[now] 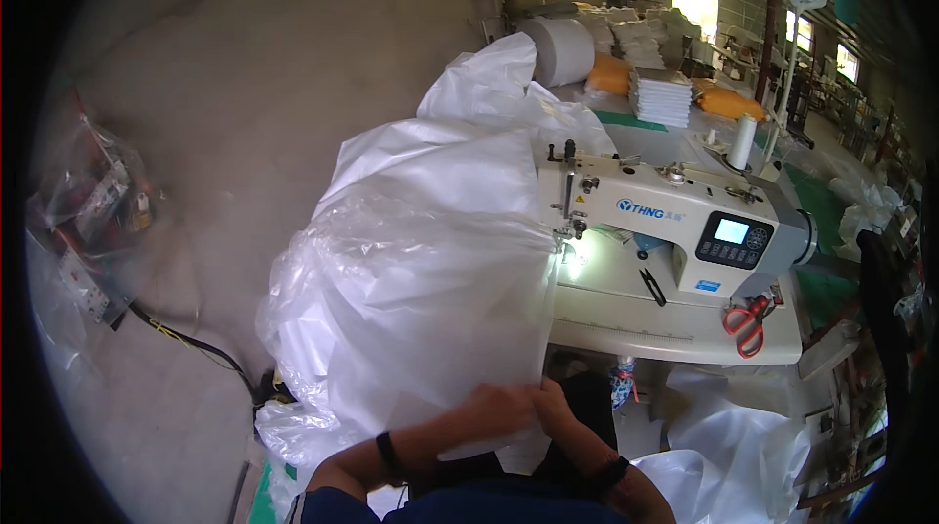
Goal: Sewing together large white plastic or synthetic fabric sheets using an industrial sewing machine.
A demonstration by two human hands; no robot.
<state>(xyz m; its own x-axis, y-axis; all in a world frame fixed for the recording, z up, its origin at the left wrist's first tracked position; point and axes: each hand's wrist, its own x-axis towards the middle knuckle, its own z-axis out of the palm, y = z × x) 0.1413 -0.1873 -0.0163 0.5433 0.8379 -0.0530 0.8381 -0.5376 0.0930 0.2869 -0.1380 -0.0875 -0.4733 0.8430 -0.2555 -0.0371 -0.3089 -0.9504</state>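
A large white plastic bag (440, 299), with clear film showing along its left side, drapes over the left part of the sewing machine table. Its right edge runs beneath the needle area of the white sewing machine (646, 206), where a small lamp shines. At the near end of that edge, my left hand (501, 410) and my right hand (554, 407) meet close together, both closed on the bag's edge. The left hand is slightly blurred, and the fingertips of both are partly hidden.
Black thread snips (652, 287) and red-handled scissors (745, 325) lie on the machine table (626, 336). A thread cone (743, 142) stands behind the machine. More white sheeting (724, 460) hangs at lower right. Bagged electrical parts (93, 201) are at the left wall, with a cable below.
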